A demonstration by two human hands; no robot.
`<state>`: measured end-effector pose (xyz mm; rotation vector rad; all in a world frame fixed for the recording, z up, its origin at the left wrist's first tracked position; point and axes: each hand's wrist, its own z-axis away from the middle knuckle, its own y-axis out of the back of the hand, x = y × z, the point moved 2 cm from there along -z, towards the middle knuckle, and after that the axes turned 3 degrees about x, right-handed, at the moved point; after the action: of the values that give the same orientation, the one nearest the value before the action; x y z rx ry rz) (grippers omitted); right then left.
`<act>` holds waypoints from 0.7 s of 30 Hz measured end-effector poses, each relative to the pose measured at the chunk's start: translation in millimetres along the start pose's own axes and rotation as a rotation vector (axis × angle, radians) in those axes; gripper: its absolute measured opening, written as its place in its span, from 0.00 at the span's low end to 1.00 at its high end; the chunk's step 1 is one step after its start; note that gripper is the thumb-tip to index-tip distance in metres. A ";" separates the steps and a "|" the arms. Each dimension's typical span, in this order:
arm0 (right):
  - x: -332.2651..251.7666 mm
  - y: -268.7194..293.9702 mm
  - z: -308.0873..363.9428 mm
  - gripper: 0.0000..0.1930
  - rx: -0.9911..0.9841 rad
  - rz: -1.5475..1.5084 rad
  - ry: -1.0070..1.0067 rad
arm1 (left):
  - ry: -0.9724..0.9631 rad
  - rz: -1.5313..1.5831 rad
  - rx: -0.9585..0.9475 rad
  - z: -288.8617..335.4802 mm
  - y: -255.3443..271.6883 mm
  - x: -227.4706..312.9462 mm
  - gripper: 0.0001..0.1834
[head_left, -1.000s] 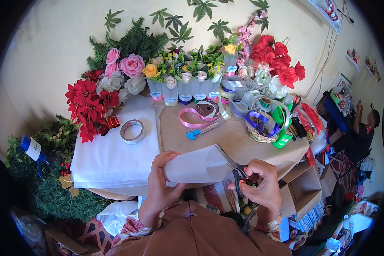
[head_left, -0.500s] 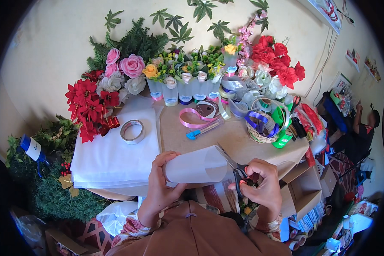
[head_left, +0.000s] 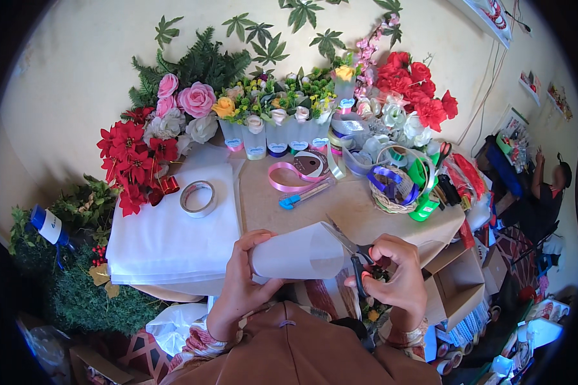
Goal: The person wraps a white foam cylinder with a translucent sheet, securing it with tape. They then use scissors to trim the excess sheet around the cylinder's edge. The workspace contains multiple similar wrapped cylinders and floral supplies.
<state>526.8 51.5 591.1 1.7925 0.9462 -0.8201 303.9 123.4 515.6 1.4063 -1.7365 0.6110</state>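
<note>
My left hand (head_left: 243, 274) is wrapped round the left end of a rolled tube of frosted translucent sheet (head_left: 298, 252), thumb beneath and fingers over the top. In my right hand (head_left: 398, 274) is a pair of scissors (head_left: 361, 264) with black and orange handles. Thumb and fingers sit in the handle loops. The parted blades point up and left at the open right rim of the tube; I cannot tell whether they are cutting into it. The tube lies sideways in front of me, at the table's near edge.
Frosted sheets (head_left: 173, 247) lie stacked at left under a tape roll (head_left: 198, 197). A blue cutter (head_left: 307, 194) and pink ribbon (head_left: 286, 174) lie mid-table. Behind stand flower-filled frosted holders (head_left: 277, 136). A wicker basket (head_left: 392, 204) is at right; an open carton (head_left: 459, 292) stands below.
The tube and both hands have shifted very slightly right and down in the picture. The grips on tube and scissors stay the same.
</note>
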 end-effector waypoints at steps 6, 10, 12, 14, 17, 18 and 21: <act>-1.1 2.7 -1.3 0.17 -0.004 0.053 0.039 | -0.034 -0.034 -0.024 -1.1 1.3 0.7 0.34; 0.9 5.1 0.2 0.17 0.008 0.079 0.058 | -0.019 0.018 -0.017 -1.6 0.8 0.8 0.34; 2.6 8.3 1.0 0.16 -0.012 0.088 0.048 | -0.017 0.021 -0.013 -1.6 0.0 2.2 0.34; 3.0 8.5 1.1 0.15 -0.020 0.084 0.040 | -0.017 0.016 -0.017 -1.8 -0.2 1.1 0.34; 3.2 7.9 1.3 0.15 -0.018 0.056 0.041 | -0.019 0.001 -0.029 -1.8 -0.2 0.5 0.34; 5.3 7.9 1.7 0.15 -0.015 0.052 0.042 | -0.019 0.005 -0.031 -1.9 -0.2 0.9 0.34; 7.6 8.8 2.3 0.15 -0.014 0.049 0.050 | -0.016 0.018 -0.043 -2.6 0.3 1.0 0.34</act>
<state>537.8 48.9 587.6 1.8249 0.9341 -0.7392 304.3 124.9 517.9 1.3705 -1.7662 0.5705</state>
